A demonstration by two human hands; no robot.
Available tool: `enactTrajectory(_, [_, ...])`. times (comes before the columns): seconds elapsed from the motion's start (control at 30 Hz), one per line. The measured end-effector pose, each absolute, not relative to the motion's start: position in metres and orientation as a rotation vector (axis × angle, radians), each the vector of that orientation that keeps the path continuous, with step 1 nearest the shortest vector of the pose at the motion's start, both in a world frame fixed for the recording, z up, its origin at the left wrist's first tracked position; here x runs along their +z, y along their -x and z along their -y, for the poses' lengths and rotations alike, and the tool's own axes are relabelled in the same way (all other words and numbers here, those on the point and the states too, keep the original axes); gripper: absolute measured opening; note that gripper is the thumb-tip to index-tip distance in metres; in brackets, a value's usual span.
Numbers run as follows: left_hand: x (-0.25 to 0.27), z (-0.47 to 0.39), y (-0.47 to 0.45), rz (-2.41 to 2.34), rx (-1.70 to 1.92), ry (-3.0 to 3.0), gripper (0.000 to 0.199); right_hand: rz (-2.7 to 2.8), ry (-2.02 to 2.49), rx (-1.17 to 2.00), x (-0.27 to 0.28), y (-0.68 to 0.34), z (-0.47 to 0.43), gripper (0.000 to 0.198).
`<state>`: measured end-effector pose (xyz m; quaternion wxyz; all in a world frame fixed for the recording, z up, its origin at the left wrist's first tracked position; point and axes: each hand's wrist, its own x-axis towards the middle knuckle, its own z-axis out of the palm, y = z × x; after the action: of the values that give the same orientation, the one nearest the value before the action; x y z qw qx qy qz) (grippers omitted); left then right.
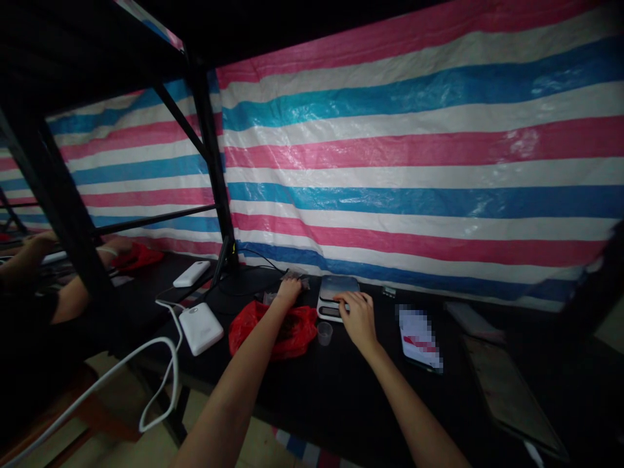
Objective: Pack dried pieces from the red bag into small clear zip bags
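Beyond the red plastic bag (305, 325), my left hand (291, 290) has its fingers closed on a crumpled clear plastic bag (305, 282). The fingertips are partly hidden in its folds. My left forearm passes over the red bag, which lies open with something dark inside. My right hand (359, 313) bends over the right side of a small white kitchen scale (324, 303), fingers apart and touching its front part near the display. The scale's grey top plate (338, 285) is bare. A small clear plastic cup (324, 334) stands just in front of the scale.
A lit phone (420, 338) and a dark tablet (509, 390) lie to the right. White power banks (201, 328) with a looping white cable (175, 364) are on the left. Black frame posts (209, 149) and a striped sheet (414, 162) bound the table. Another person's arm (80, 296) is far left.
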<state>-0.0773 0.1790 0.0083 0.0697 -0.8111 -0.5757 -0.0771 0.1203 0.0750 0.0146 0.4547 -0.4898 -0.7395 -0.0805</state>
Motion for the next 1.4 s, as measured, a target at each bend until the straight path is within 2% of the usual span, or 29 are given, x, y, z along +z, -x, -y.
enactTrajectory(0.2, [0.024,-0.171,0.073,1.605,-0.279,2.557,0.016,1.836,1.212,-0.15,0.016,-0.122,-0.075,0.023])
enactTrajectory(0.37, [0.051,-0.168,0.072,1.607,-0.476,2.592,0.03,1.791,1.196,0.025,0.009,-0.125,-0.082,0.02])
enactTrajectory(0.43, [0.062,-0.164,0.065,1.635,-0.704,2.734,0.035,1.702,1.131,0.183,0.003,-0.125,-0.091,0.028])
enactTrajectory(0.53, [0.075,-0.147,0.049,1.535,-1.149,3.109,0.035,1.441,1.019,0.489,-0.003,-0.125,-0.104,0.053])
enactTrajectory(0.6, [0.078,-0.131,0.036,1.385,-1.275,3.327,0.035,1.308,0.937,0.659,-0.002,-0.126,-0.108,0.059])
enactTrajectory(0.7, [0.074,-0.109,0.023,1.261,-1.457,3.428,0.036,1.231,0.788,0.842,0.006,-0.128,-0.104,0.055])
enactTrajectory(0.8, [0.063,-0.096,0.014,1.234,-1.885,3.395,0.041,1.106,0.715,0.895,0.015,-0.133,-0.096,0.043])
enactTrajectory(0.87, [0.054,-0.091,0.007,1.194,-2.196,3.408,0.054,0.986,0.714,0.856,0.019,-0.137,-0.092,0.035])
enactTrajectory(0.93, [0.045,-0.09,-0.001,1.151,-2.354,3.464,0.071,0.873,0.694,0.834,0.021,-0.142,-0.092,0.03])
enactTrajectory(1.0, [0.039,-0.094,-0.01,1.169,-2.31,3.51,0.066,0.795,0.65,0.848,0.021,-0.147,-0.094,0.028])
enactTrajectory(1.1, [0.034,-0.103,-0.019,1.192,-2.115,3.453,0.035,0.754,0.607,0.858,0.02,-0.152,-0.098,0.028])
enactTrajectory(1.27, [0.034,-0.11,-0.016,1.32,-1.86,3.216,0.031,0.783,0.666,0.806,0.013,-0.152,-0.103,0.038])
enactTrajectory(1.4, [0.034,-0.104,-0.01,1.446,-1.844,3.121,0.029,0.9,0.863,0.65,0.009,-0.149,-0.102,0.055])
